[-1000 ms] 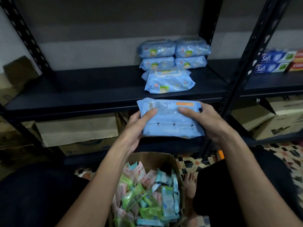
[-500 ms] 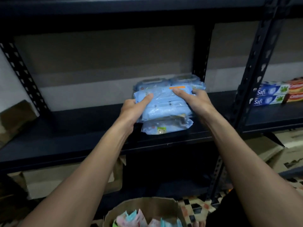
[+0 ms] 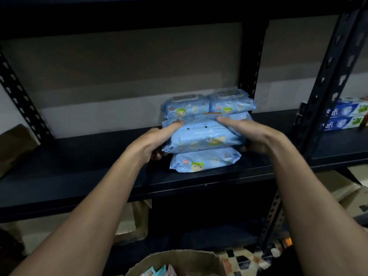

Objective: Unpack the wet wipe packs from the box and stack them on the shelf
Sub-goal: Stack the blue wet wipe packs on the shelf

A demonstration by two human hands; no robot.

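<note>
A blue wet wipe pack (image 3: 203,136) lies on top of another blue pack (image 3: 205,160) at the front of the black shelf (image 3: 79,168). My left hand (image 3: 157,140) grips its left end, thumb on top and fingers underneath. My right hand (image 3: 245,132) holds its right end the same way. Behind it stand two stacks of the same packs, with the top left pack (image 3: 185,106) and the top right pack (image 3: 231,102) showing. The cardboard box (image 3: 179,259) with small colourful packs sits at the bottom edge.
Black perforated uprights (image 3: 326,80) frame the shelf bay. Blue toothpaste boxes (image 3: 344,116) lie on the shelf to the right. Cardboard cartons (image 3: 127,222) sit on the lower shelf. A patterned tile floor (image 3: 245,259) shows at the bottom right.
Both hands have carried the pack up from above the box and set it down on the front pack on the shelf. The view has tilted up toward the shelf.
</note>
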